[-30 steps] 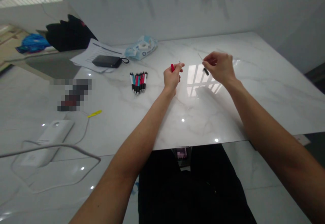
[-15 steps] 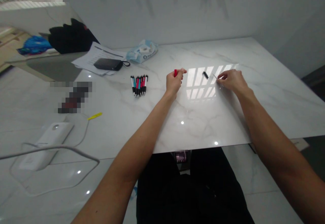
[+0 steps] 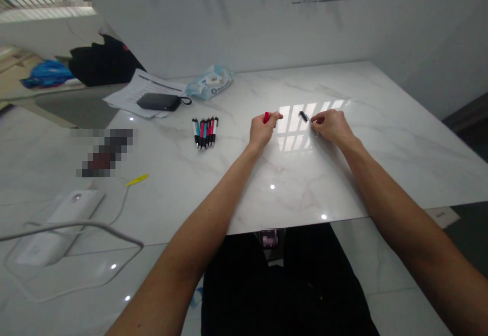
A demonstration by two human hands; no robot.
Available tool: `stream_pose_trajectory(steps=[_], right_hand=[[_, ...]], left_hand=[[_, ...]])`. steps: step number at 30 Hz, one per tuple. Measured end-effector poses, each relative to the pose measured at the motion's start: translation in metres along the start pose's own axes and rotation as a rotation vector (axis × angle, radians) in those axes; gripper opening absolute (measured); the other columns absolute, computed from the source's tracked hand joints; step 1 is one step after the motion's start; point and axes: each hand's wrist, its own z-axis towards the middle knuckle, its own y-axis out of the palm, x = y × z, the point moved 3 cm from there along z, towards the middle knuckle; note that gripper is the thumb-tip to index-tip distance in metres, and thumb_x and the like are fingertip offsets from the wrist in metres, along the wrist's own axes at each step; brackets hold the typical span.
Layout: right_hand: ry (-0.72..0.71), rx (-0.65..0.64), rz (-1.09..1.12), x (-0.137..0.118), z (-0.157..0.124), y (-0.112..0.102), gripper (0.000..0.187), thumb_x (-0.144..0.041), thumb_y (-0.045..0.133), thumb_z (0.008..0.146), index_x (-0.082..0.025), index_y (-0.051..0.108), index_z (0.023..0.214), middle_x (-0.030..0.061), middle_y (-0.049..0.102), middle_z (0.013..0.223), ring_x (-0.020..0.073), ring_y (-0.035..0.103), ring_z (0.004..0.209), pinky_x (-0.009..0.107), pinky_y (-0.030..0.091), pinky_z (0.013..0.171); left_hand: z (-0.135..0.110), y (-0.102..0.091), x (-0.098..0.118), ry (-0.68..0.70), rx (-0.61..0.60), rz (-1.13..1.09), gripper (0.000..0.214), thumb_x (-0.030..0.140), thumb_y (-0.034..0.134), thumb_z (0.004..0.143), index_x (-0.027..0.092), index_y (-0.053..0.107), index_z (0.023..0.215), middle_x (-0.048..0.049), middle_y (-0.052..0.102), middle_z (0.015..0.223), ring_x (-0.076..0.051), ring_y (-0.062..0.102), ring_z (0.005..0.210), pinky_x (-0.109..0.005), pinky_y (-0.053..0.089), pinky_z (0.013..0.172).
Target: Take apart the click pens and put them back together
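Head view: left hand (image 3: 262, 131) above a glossy white marble-patterned table (image 3: 305, 183), fingers curled and clamped on a short red plastic pen barrel (image 3: 266, 118), which pokes up by the thumb; index finger points toward the right hand (image 3: 331, 126). Right hand is low at the tabletop, thumb and forefinger pinched together on a slim pale rod (image 3: 308, 118), the other fingers bent in. Small black cylindrical pen part (image 3: 303, 116) lies on the table just beside the rod's upper end; cannot tell if they touch. Left of the left hand, a side-by-side cluster of white, teal and red pens with black ends (image 3: 205, 132), any print on them too small to read. Behind: white printed paper sheets (image 3: 131, 89), dark header bar and text lines visible, words illegible. On the sheets, a flat black rectangular case with a wrist loop (image 3: 158, 101). Next to the sheets, a crumpled light-blue and white plastic packet (image 3: 211, 82), round dark logo plus lettering, brand unreadable. Near left, a white oblong plastic device (image 3: 61, 226), grey cable (image 3: 87, 222) across it, and a yellow tag (image 3: 138, 179) on a thin cord, writing indiscernible.
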Motion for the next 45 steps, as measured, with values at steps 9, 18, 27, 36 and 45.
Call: stream_pose_trajectory(steps=[9,18,27,36,45], right_hand=[[-0.019,-0.01,0.008,-0.008,0.0,0.005,0.027,-0.02,0.076,0.087,-0.014,0.09,0.109,0.0149,0.085,0.093,0.0314,0.079,0.086,0.051,0.065,0.09],[-0.365,0.005,0.371,-0.048,-0.016,-0.006,0.048,-0.032,0.083,0.086,-0.025,0.078,0.133,0.0084,0.083,0.117,0.0253,0.077,0.093,0.045,0.067,0.086],[-0.509,-0.013,0.536,-0.077,-0.029,0.006,0.036,-0.05,0.081,0.093,-0.027,0.08,0.121,0.0048,0.082,0.109,0.0234,0.078,0.095,0.046,0.069,0.09],[-0.517,-0.002,0.544,-0.078,-0.031,0.002,0.036,-0.05,0.082,0.093,-0.027,0.079,0.12,0.0042,0.082,0.106,0.0225,0.077,0.09,0.045,0.068,0.087],[-0.397,0.127,0.271,-0.061,-0.004,-0.018,0.039,-0.027,0.075,0.091,-0.031,0.075,0.13,0.008,0.081,0.123,0.0333,0.07,0.115,0.054,0.06,0.1]], left_hand=[[0.0,0.006,-0.004,0.037,-0.074,0.073,0.025,0.037,0.069,0.101,0.018,0.083,0.091,0.0011,0.057,0.068,-0.011,0.042,0.06,-0.026,0.033,0.058],[-0.003,0.009,-0.005,0.057,-0.134,0.117,0.028,0.038,0.068,0.1,0.018,0.083,0.089,0.0005,0.058,0.067,-0.012,0.045,0.062,-0.027,0.035,0.062],[0.001,0.011,-0.015,0.059,-0.169,0.211,0.039,0.04,0.066,0.097,0.02,0.06,0.064,0.0007,0.05,0.063,-0.013,0.042,0.062,-0.03,0.03,0.06],[-0.005,0.013,-0.01,-0.019,-0.191,0.168,0.04,0.039,0.066,0.098,0.021,0.055,0.064,0.0017,0.048,0.061,-0.012,0.038,0.058,-0.028,0.027,0.056],[-0.006,0.006,0.004,-0.078,-0.021,0.013,0.039,0.058,0.062,0.105,0.021,0.072,0.101,-0.0025,0.064,0.076,-0.014,0.056,0.065,-0.027,0.039,0.059]])
